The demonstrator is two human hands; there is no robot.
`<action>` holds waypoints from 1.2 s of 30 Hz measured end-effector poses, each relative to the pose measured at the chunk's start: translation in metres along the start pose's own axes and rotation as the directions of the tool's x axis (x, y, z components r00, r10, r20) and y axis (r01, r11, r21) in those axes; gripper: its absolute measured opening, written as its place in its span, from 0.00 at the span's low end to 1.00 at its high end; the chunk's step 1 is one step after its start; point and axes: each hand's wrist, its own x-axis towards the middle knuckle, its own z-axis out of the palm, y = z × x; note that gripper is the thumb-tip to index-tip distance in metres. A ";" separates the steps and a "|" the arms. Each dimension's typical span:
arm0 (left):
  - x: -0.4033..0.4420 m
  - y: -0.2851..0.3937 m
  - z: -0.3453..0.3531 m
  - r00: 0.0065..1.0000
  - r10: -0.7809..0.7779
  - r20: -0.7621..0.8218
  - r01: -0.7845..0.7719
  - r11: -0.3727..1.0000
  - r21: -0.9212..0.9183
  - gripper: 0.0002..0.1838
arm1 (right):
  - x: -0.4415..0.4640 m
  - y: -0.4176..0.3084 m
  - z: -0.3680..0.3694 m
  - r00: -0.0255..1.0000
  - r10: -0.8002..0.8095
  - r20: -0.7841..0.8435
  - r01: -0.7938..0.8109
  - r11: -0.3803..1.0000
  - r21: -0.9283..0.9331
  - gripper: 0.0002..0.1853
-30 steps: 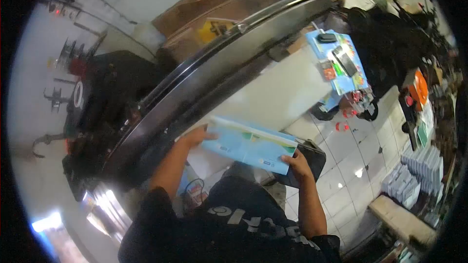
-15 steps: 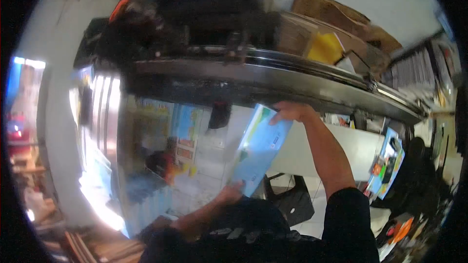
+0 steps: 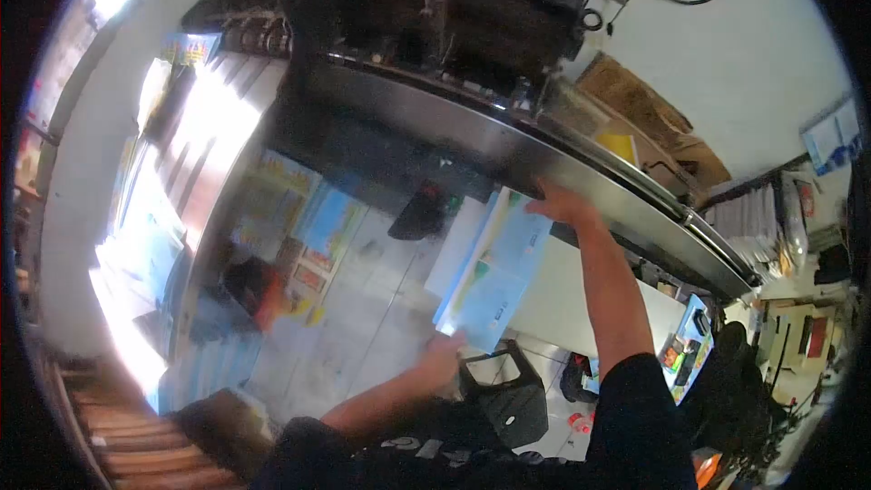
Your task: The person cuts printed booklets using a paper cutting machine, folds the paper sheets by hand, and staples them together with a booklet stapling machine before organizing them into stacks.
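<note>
A light blue printed sheet or stack [image 3: 499,281], with a white and green band along one side, is held between both hands. My left hand [image 3: 440,358] grips its lower end near the corner, fingers closed. At the upper right corner, my right hand [image 3: 562,204] has its fingers closed on the edge. A white surface [image 3: 456,245] shows beside the blue sheet on its left. How many layers are held cannot be made out.
A long metal machine edge [image 3: 508,141] runs above the hands. Below lies a black stool [image 3: 508,404] on the tiled floor [image 3: 363,308]. Blue stacks [image 3: 213,354] stand at the left. A pale bench [image 3: 626,304] extends right towards a blue sheet with small items [image 3: 689,345].
The view has swung left from the pale bench towards the blue stacks. Both hands have carried the blue sheet along, and it has turned from lying across the view to upright.
</note>
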 end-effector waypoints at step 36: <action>-0.468 0.224 -0.414 -0.369 0.743 -0.559 -0.034 0.590 0.807 0.34 | 0.013 -0.717 0.130 0.328 -0.902 -0.281 0.933 0.356 -0.054 0.39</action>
